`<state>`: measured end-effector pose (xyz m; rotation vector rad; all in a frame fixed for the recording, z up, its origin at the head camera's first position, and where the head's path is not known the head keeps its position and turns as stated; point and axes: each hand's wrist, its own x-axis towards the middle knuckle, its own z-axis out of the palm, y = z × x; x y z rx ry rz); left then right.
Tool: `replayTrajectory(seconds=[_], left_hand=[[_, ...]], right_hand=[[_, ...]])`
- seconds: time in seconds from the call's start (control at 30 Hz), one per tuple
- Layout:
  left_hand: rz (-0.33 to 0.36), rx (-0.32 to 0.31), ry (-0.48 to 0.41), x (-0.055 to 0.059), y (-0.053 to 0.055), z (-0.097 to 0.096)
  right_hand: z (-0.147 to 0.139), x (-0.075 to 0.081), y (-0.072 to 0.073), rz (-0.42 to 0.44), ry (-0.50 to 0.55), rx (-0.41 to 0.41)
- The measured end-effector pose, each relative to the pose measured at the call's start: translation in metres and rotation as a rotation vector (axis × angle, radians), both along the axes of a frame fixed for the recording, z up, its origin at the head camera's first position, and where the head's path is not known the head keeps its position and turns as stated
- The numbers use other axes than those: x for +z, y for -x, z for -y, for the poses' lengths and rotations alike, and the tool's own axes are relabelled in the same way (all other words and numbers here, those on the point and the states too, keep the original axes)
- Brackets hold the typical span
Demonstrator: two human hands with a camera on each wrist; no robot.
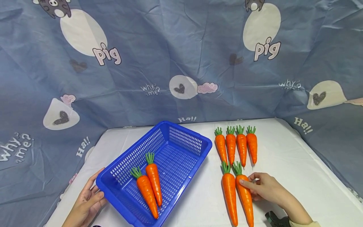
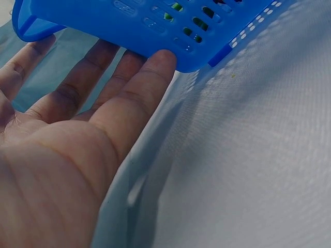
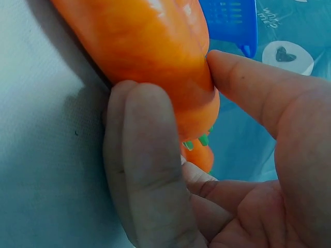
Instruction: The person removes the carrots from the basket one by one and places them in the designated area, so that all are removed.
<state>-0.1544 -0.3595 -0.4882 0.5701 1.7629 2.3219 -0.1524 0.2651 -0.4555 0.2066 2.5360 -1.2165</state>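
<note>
A blue perforated basket (image 1: pixel 178 160) stands at an angle on the left. My left hand (image 1: pixel 88 201) is at its left corner, with fingers (image 2: pixel 77 77) extended and tips touching the plastic below the rim. Two orange carrots (image 1: pixel 146 194) with green tops lie side by side inside. On the right, my right hand (image 1: pixel 265 187) pinches the upper part of a carrot (image 1: pixel 246 201), thumb on one side and fingers against the other. This carrot (image 3: pixel 150 57) fills much of the right wrist view. Close to its left lies another carrot (image 1: pixel 229 192).
Behind those two, several carrots (image 1: pixel 241 146) form a row, tops toward the back. A white cloth (image 1: pixel 283 151) covers the table. A blue printed curtain (image 1: pixel 181 56) rises behind it and at the sides. A black device (image 1: pixel 276 219) sits at my right wrist.
</note>
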Motion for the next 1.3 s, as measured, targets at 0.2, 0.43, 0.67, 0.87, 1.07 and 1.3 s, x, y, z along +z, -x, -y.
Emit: replayTrajectory(seconds=[0.2, 0.43, 0.67, 0.87, 1.07, 1.3], left_hand=[[0.003, 0.008, 0.002, 0.001, 0.000, -0.001], [0.004, 0.022, 0.007, 0.001, -0.001, -0.001], [0.012, 0.024, 0.011, 0.001, -0.001, -0.001], [0.027, 0.035, 0.033, 0.003, -0.002, -0.003], [0.044, 0.056, 0.050, 0.003, -0.002, -0.004], [0.022, 0.014, -0.005, 0.001, 0.000, -0.003]], right_hand=[[0.000, 0.001, -0.001, -0.003, 0.010, 0.000], [-0.001, 0.002, 0.001, 0.003, -0.006, -0.002], [-0.005, 0.005, 0.000, -0.008, -0.018, 0.016], [-0.014, 0.019, -0.001, -0.055, -0.012, 0.032], [-0.012, 0.045, 0.004, -0.128, 0.029, 0.058], [0.015, 0.080, 0.017, -0.197, 0.031, 0.154]])
